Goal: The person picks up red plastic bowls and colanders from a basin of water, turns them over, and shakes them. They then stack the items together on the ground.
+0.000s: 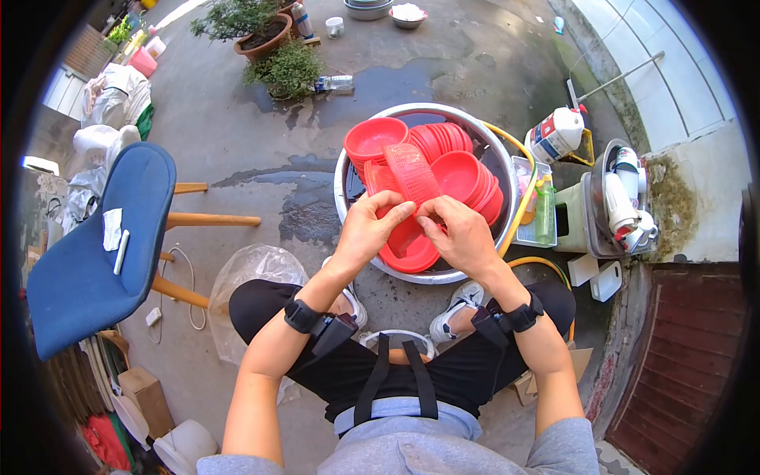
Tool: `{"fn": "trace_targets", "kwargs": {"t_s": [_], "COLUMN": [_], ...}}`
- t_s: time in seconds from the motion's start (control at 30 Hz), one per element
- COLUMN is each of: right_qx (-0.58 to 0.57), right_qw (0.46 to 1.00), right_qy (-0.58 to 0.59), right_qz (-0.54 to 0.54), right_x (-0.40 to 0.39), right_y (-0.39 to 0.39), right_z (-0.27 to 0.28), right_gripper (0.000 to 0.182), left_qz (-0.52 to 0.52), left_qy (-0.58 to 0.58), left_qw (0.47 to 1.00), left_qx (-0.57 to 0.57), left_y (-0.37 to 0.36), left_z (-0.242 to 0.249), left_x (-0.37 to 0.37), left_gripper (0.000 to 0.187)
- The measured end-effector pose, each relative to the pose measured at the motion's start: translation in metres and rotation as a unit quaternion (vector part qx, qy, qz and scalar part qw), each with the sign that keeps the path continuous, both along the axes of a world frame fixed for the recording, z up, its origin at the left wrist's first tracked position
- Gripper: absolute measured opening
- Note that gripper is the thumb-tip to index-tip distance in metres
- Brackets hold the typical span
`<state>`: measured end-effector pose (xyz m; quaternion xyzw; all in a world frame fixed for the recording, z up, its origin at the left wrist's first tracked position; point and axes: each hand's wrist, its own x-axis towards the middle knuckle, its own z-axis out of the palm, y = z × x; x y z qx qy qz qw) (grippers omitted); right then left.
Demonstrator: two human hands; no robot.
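Observation:
A wide metal basin stands on the ground in front of me, full of red plastic bowls in leaning stacks. Over the stacks a red plastic basket with small holes in its wall is tilted up. My left hand is closed at the near left edge of this basket, thumb and fingers pinched. On the near right edge, my right hand is closed in a similar pinch. The fingertips of both hands nearly meet. Beneath them, another red bowl lies at the basin's near side.
A yellow hose runs along the basin's right rim. Beside it are a clear bin with a green bottle and a white jug. A blue chair stands left, near a clear plastic bag. Potted plants stand ahead.

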<state>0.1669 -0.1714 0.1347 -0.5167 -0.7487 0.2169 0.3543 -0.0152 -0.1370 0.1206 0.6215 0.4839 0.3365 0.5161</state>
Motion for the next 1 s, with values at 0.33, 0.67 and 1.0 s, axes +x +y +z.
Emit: {"fn": "trace_targets", "kwargs": {"t_s": [0.33,0.67,1.0], "right_qx": [0.042,-0.157,-0.220], "right_qw": [0.991,0.953,0.935], "right_qy": [-0.070,0.232,0.257], "right_qz": [-0.107,-0.111,-0.107], "right_x": [0.008,0.013,0.020], "right_y": [0.006,0.013,0.013], "right_z": [0.008,-0.027,-0.033], "right_gripper": [0.068,0.076,0.075], "left_qz": [0.012,-0.035,-0.002], "left_qy": [-0.038,-0.055,-0.085], "left_qw": [0.997,0.997,0.996], "left_qx": [-0.062,0.028,0.013], "left_y": [0.002,-0.008,0.002], "left_z": [-0.002,0.012,-0.007], "left_x": [0.001,0.003,-0.005], "left_gripper": [0.024,0.023,0.022]}}
